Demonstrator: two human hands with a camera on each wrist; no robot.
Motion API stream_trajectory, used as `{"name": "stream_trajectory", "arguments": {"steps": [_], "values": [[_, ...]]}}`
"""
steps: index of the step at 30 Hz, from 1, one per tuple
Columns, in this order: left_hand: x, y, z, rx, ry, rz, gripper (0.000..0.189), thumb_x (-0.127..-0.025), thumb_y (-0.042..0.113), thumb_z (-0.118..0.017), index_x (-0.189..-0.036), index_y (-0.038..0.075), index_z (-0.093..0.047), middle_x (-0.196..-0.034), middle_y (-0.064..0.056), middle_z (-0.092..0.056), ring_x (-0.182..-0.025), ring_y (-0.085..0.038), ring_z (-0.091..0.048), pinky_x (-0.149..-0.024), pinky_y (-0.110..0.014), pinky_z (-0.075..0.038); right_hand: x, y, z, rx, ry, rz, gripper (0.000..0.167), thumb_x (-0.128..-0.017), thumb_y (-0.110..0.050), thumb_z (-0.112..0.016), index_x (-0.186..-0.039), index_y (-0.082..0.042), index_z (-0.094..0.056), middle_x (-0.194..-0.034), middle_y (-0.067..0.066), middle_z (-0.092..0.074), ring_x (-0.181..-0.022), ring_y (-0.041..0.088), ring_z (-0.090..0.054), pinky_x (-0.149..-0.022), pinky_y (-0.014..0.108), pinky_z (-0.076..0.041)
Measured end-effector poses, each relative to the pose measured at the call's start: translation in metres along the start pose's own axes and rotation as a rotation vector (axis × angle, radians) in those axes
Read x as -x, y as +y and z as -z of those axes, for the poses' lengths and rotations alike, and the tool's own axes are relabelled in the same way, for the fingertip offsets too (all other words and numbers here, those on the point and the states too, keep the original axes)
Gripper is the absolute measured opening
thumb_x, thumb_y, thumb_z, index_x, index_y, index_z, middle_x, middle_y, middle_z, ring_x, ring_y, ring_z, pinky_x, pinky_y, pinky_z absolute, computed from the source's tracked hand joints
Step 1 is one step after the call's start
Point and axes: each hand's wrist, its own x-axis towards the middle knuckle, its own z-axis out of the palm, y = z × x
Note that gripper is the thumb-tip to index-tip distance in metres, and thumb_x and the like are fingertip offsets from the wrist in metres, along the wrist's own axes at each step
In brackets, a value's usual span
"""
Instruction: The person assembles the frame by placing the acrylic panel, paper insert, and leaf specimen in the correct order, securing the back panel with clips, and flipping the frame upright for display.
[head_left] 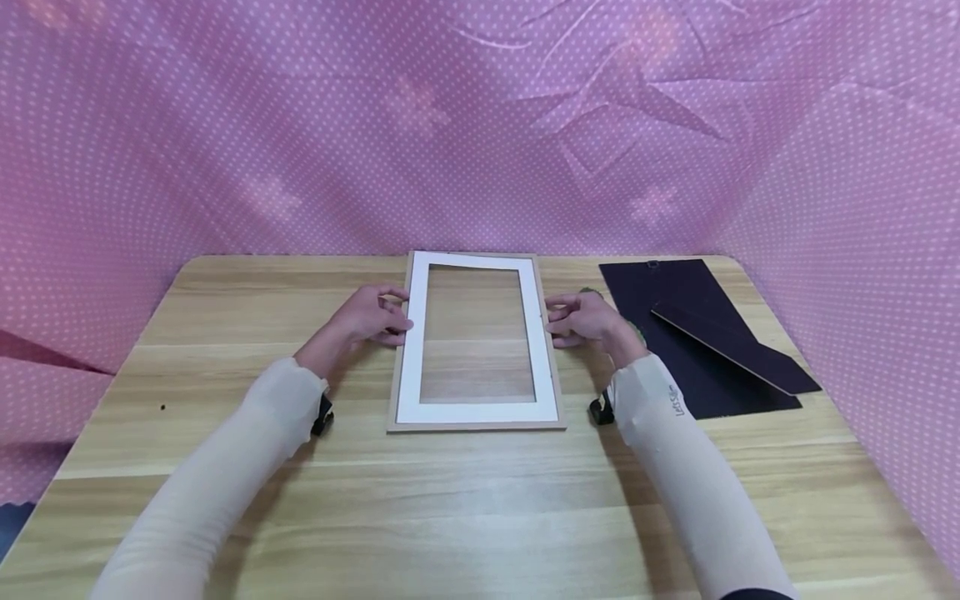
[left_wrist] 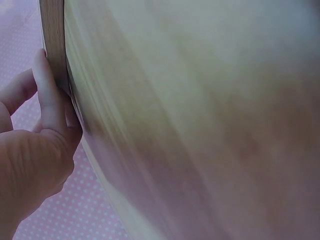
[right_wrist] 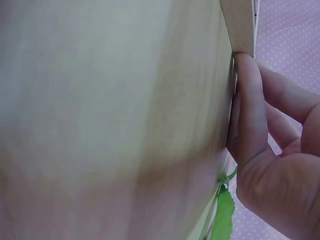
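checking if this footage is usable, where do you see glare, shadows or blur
Head view: pale glare on the table in front of the picture frame, soft shadows along both sleeves; left wrist view: table hazy and out of focus, left hand sharper; right wrist view: table soft too, with a brownish shadow band, right hand clearer.
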Motion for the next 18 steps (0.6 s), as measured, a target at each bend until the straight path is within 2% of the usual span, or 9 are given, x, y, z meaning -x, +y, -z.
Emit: {"name": "stream_trajectory", "arguments": {"steps": [5, 9, 13, 18], "values": [[-0.0006, 0.0009, -0.0009, -0.024, 0.007, -0.01, 0.061, -0.09, -0.007, -0.069, -0.145, 0.001, -0.044, -0.111, -0.019, -0.056, -0.075, -0.02, -0.067, -0.075, -0.031, -0.066, 0.0008, -0.0015, -0.0001, 0.003, 0.002, 0.009, 0.063, -0.092, 0.014, -0.064, -0.15, -0.001, -0.046, -0.112, 0.013, -0.055, -0.084, 0.014, -0.066, -0.078, 0.029, -0.065], [-0.001, 0.001, -0.0044, -0.075, 0.017, -0.04, 0.058, -0.088, -0.009, -0.068, -0.141, 0.0, -0.043, -0.096, -0.015, -0.061, -0.066, -0.018, -0.066, -0.066, -0.028, -0.065, 0.001, -0.0013, -0.0012, 0.005, 0.005, 0.006, 0.063, -0.092, 0.014, -0.064, -0.15, -0.001, -0.046, -0.112, 0.013, -0.055, -0.084, 0.014, -0.066, -0.079, 0.03, -0.065], [-0.0012, -0.0006, -0.0061, -0.102, 0.02, -0.058, 0.057, -0.087, -0.011, -0.067, -0.137, -0.001, -0.042, -0.083, -0.01, -0.06, -0.064, -0.017, -0.064, -0.063, -0.027, -0.065, 0.0008, 0.0005, -0.0017, 0.01, 0.007, 0.004, 0.063, -0.092, 0.013, -0.065, -0.15, -0.001, -0.046, -0.112, 0.013, -0.055, -0.084, 0.014, -0.066, -0.08, 0.031, -0.065], [-0.0017, -0.0029, -0.0037, -0.087, -0.002, -0.062, 0.059, -0.087, -0.01, -0.069, -0.138, -0.002, -0.041, -0.085, -0.011, -0.058, -0.063, -0.017, -0.065, -0.064, -0.027, -0.065, 0.0008, 0.0025, -0.0022, -0.001, 0.004, 0.009, 0.064, -0.092, 0.013, -0.065, -0.151, 0.0, -0.045, -0.11, 0.012, -0.055, -0.084, 0.014, -0.067, -0.08, 0.03, -0.065]]}}
